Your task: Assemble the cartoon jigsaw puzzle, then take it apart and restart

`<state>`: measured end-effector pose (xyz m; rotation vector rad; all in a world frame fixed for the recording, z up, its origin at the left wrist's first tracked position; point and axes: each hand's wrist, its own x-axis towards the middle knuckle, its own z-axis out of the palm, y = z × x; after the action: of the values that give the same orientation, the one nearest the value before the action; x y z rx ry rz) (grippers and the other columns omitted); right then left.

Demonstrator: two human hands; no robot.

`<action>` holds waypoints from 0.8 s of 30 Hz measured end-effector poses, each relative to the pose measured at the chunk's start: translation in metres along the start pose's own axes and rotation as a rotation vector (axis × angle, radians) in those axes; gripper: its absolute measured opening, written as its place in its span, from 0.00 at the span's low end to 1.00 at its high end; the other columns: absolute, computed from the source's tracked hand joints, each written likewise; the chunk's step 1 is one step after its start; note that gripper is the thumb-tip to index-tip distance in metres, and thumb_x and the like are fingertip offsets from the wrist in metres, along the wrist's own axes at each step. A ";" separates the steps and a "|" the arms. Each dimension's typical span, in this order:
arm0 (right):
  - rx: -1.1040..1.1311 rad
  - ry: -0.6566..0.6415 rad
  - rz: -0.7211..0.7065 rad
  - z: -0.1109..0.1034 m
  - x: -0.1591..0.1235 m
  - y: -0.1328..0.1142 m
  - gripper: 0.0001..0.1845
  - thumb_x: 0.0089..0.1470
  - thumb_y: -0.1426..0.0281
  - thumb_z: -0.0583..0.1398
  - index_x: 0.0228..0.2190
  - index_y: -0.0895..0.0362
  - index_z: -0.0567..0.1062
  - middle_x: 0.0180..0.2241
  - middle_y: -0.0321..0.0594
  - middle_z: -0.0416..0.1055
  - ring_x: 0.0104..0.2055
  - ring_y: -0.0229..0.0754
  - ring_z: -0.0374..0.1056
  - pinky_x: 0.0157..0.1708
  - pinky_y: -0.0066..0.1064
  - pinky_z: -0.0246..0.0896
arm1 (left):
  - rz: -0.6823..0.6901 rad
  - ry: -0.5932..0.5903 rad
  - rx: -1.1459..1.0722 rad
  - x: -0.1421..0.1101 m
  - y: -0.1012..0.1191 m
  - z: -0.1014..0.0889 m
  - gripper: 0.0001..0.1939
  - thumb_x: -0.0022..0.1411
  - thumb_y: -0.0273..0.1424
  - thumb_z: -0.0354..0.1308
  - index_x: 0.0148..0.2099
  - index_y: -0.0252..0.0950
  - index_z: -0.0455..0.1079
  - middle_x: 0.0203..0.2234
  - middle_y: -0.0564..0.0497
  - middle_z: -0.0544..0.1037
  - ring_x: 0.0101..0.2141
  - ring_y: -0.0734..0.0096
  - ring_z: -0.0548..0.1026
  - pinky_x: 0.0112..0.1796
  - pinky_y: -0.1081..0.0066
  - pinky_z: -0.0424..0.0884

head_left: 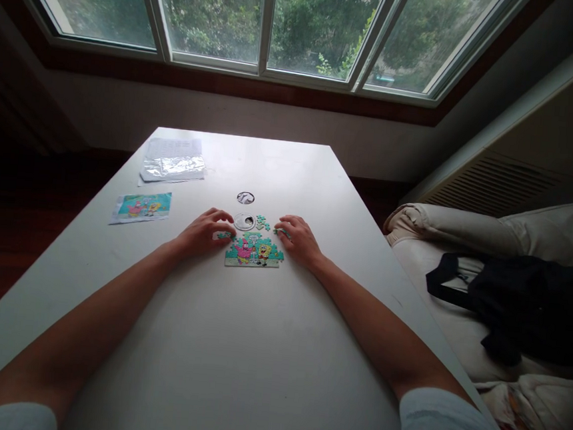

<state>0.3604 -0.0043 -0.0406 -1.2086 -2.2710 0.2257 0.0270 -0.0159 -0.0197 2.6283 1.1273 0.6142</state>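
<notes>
The part-built puzzle (254,252) on the desk (235,344) is flanked by left hand (205,230) and right hand (299,240), fingers (222,215) curled, any grip indiscernible.

Too small to tell: whether hands (203,232) (298,240) grip puzzle pieces (224,235)

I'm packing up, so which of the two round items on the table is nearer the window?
The dark-rimmed round item; the paler round item sits between it and the partly assembled puzzle.
</notes>
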 end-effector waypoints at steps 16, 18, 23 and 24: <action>0.014 -0.004 -0.015 0.002 0.000 0.001 0.13 0.64 0.65 0.58 0.45 0.51 0.80 0.53 0.46 0.73 0.59 0.52 0.63 0.59 0.51 0.62 | 0.019 -0.022 -0.010 0.002 0.008 0.001 0.09 0.65 0.36 0.60 0.45 0.46 0.79 0.50 0.47 0.76 0.51 0.55 0.69 0.53 0.55 0.69; 0.017 -0.004 -0.010 0.001 0.000 0.001 0.13 0.64 0.65 0.57 0.45 0.51 0.80 0.53 0.46 0.73 0.59 0.52 0.63 0.59 0.51 0.62 | 0.018 -0.028 -0.011 0.003 0.009 0.001 0.09 0.65 0.36 0.60 0.45 0.45 0.79 0.50 0.47 0.76 0.51 0.55 0.69 0.53 0.55 0.69; 0.018 0.013 0.003 0.001 0.002 0.003 0.13 0.64 0.66 0.56 0.44 0.50 0.80 0.52 0.46 0.73 0.58 0.52 0.64 0.59 0.51 0.61 | 0.025 -0.020 -0.026 0.003 0.009 0.002 0.08 0.63 0.33 0.60 0.44 0.44 0.78 0.49 0.47 0.76 0.51 0.56 0.69 0.54 0.56 0.68; 0.017 0.020 0.008 0.001 0.002 0.004 0.13 0.64 0.67 0.56 0.44 0.50 0.80 0.51 0.46 0.74 0.58 0.52 0.64 0.59 0.51 0.61 | 0.022 -0.017 -0.024 0.003 0.008 0.002 0.08 0.63 0.32 0.60 0.43 0.44 0.77 0.49 0.48 0.76 0.51 0.56 0.69 0.54 0.56 0.67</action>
<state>0.3618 0.0000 -0.0420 -1.2065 -2.2430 0.2340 0.0346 -0.0196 -0.0181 2.6238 1.0806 0.6046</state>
